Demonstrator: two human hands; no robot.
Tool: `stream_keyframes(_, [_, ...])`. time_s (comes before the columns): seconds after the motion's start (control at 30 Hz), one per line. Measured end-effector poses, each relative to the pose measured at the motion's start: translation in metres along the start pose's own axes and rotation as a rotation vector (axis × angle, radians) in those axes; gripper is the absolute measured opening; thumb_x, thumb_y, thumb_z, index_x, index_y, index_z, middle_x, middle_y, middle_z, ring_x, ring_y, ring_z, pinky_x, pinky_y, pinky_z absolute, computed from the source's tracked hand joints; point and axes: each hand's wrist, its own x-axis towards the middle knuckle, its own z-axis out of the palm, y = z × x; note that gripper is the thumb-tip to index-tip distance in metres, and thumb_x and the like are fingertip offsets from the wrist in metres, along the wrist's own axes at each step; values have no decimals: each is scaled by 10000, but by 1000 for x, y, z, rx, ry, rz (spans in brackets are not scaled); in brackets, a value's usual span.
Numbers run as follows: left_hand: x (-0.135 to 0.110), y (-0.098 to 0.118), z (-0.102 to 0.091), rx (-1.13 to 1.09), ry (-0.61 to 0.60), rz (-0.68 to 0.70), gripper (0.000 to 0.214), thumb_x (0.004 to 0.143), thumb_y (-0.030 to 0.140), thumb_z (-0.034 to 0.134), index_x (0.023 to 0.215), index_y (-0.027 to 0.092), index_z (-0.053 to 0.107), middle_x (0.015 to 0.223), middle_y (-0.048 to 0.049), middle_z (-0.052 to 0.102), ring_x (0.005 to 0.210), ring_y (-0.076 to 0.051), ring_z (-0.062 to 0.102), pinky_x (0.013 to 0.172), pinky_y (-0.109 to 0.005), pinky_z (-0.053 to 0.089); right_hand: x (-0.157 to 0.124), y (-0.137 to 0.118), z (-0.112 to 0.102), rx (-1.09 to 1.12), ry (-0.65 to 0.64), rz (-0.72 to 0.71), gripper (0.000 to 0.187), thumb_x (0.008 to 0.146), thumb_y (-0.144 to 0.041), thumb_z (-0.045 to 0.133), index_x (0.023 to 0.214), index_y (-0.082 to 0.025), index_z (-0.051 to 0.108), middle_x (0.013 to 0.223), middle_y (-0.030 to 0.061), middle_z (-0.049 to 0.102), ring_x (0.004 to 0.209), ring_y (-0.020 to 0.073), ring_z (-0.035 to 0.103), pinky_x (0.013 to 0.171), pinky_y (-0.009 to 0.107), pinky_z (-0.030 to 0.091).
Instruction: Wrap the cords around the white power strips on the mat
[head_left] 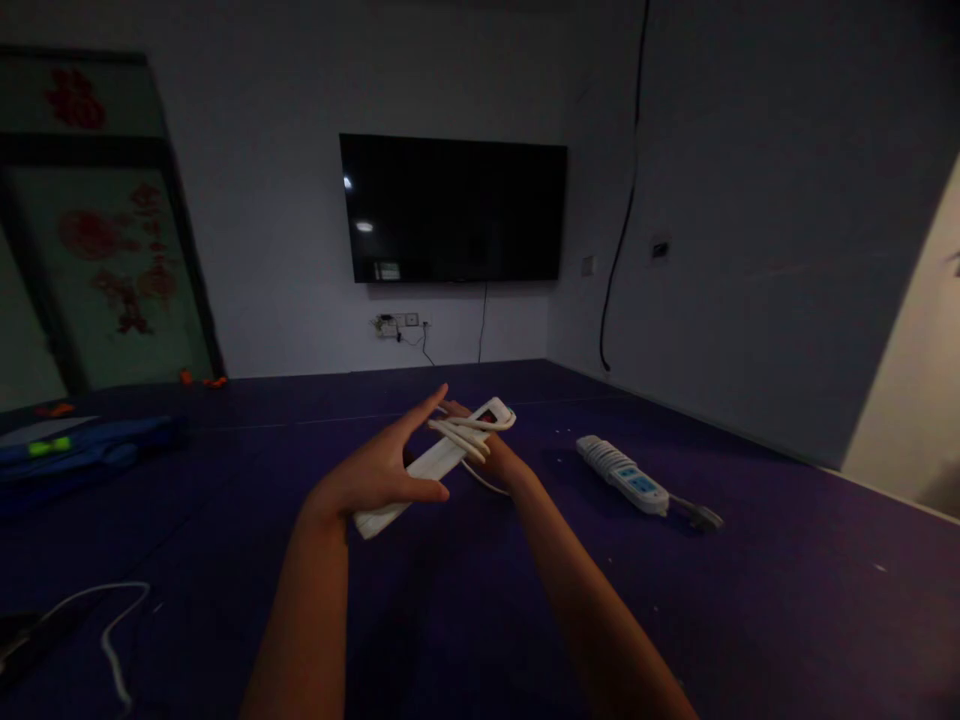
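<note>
A white power strip (420,470) is held up in front of me, with its white cord (469,432) looped across its far end. My left hand (386,465) lies against the strip's near side, thumb under it and fingers stretched out toward the cord. My right hand (487,450) is mostly hidden behind the strip and grips its far end and the cord loops. A thin strand of cord hangs down below my right wrist.
A second white power strip (622,475) with its plug (705,517) lies on the dark purple floor (750,600) to the right. A white cable (112,625) lies at the lower left. A blue bag (82,450) sits at the left. A wall television (454,210) hangs ahead.
</note>
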Motion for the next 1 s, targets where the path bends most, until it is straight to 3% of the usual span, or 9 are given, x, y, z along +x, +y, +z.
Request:
stream_keyframes(0.1, [0,-2,2,79,23,-17,1100,544,224,781,1454,314,168,1529,-110,167,1388,-346,164,1091,-582,125,-1,-1,-9,-6,52,14,248,784,-198,579,1017,-219,661,1136,48,642,1237,208,458,1087,400,291])
stream_keyframes(0.27, [-2,-6,1,151,-23,-55,1163,522,240,787,1463,302,106,1531,-112,138,1380,-336,199,1092,-547,179,0,0,-17,-87,321,24,166,834,-221,538,935,-221,670,1214,62,608,1271,188,428,1098,391,265])
stream_keyframes(0.47, [-9,-11,-8,197,-36,-118,1014,535,260,760,1428,282,281,1511,-104,218,1377,-330,215,1100,-534,145,-3,5,-26,-196,378,153,209,866,-236,490,941,-219,684,1284,68,568,1280,247,410,1054,448,309])
stream_keyframes(0.57, [-13,-13,-15,169,26,-122,915,530,228,748,1371,304,397,1483,-78,304,1357,-340,267,1062,-528,250,-7,8,-29,-242,431,222,226,882,-295,473,973,-251,675,1279,44,573,1295,268,382,1049,508,277])
stream_keyframes(0.63, [-17,-11,-20,109,74,-138,854,534,202,738,1330,332,455,1453,-69,370,1269,-351,418,965,-495,397,-8,11,-29,-243,447,258,242,889,-325,461,986,-255,671,1257,52,587,1279,270,398,1039,514,278])
stream_keyframes(0.7, [-20,-7,-23,26,121,-186,822,558,182,717,1318,364,465,1409,-79,441,1000,-318,627,778,-436,517,-9,14,-28,-236,441,285,257,890,-340,459,995,-242,671,1228,74,604,1238,261,443,1030,482,298])
stream_keyframes(0.8, [-24,0,-26,-72,220,-246,825,571,139,691,1326,371,453,1354,-103,503,655,-208,664,577,-361,541,-10,19,-27,-233,367,343,268,885,-356,473,1004,-225,674,1143,94,646,1111,236,542,975,393,362])
stream_keyframes(0.87, [-26,4,-28,-123,276,-229,817,566,107,686,1315,356,473,1367,-106,487,728,-223,667,563,-335,543,-11,22,-24,-240,277,394,268,882,-369,480,992,-225,678,1051,87,677,1018,222,583,902,339,404])
stream_keyframes(1.0, [-28,11,-28,-229,297,-118,755,586,85,681,1274,351,520,1379,-74,476,1079,-303,572,657,-322,552,-14,28,-17,-267,96,480,269,878,-378,490,926,-207,691,912,75,689,920,203,595,808,288,417])
